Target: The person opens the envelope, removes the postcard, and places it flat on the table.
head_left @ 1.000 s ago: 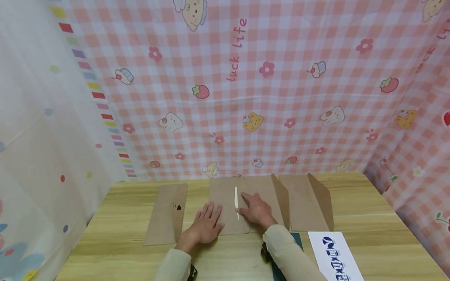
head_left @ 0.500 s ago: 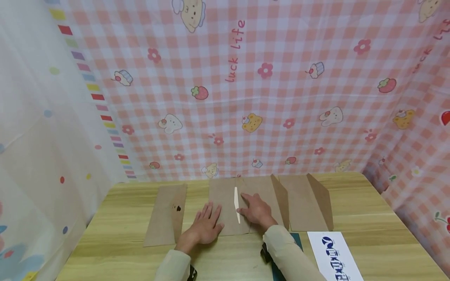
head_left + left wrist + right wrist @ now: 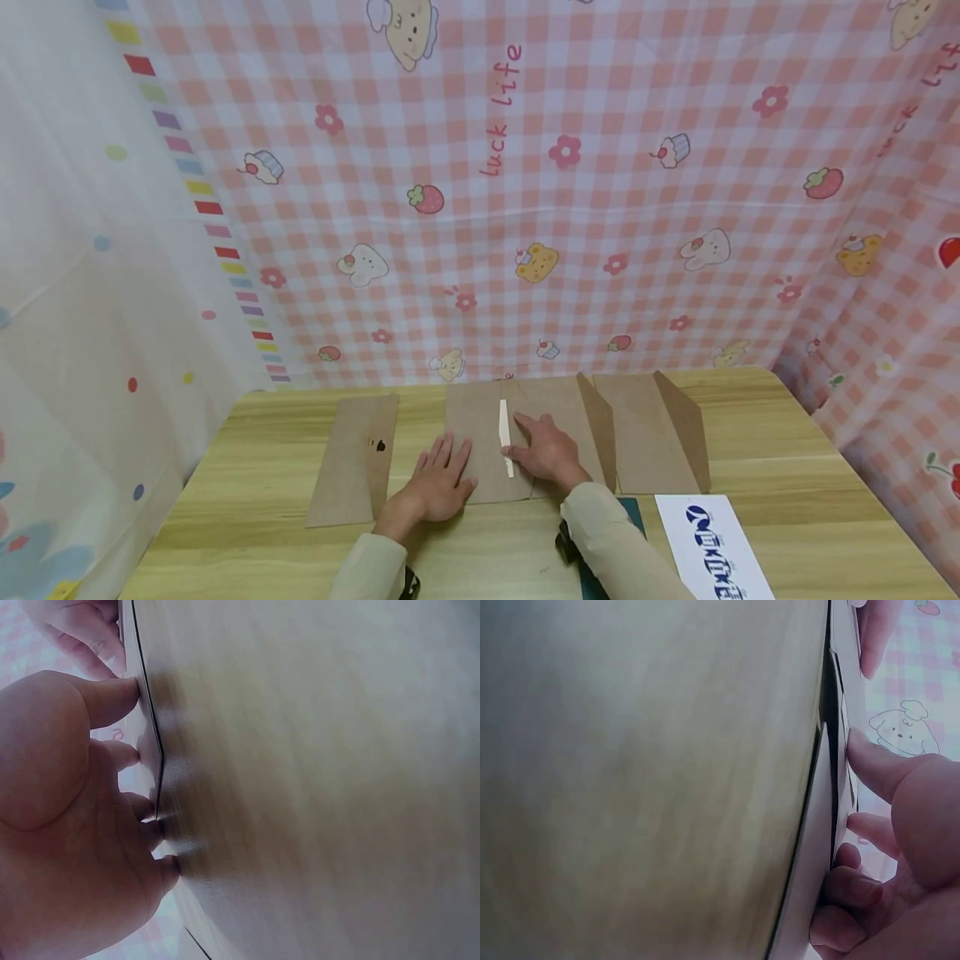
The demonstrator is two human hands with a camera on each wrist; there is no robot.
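1. your left hand lies flat, its fingers straight and spread, at eight to nine o'clock on the middle brown sheet; it straddles the sheet's edge, with some fingers over the wooden table.
2. your right hand is at three o'clock, pressing with index finger and thumb stretched out; the right wrist view shows the remaining fingers bent.
3. the slim white strip lies on the middle brown sheet between your hands, running roughly from twelve to six o'clock; your right thumb touches it, and your index fingertip sits just beside it.
4. at three o'clock, next to that sheet, is a brown piece with a slanted flap, then a similar flapped piece farther out.
5. at nine o'clock, well apart, lies a brown piece with a black mark.
6. under your right forearm, towards five o'clock, a dark green item shows partly; at four o'clock is a white sheet with dark blue print.
7. at twelve o'clock hangs a pink checked cloth.
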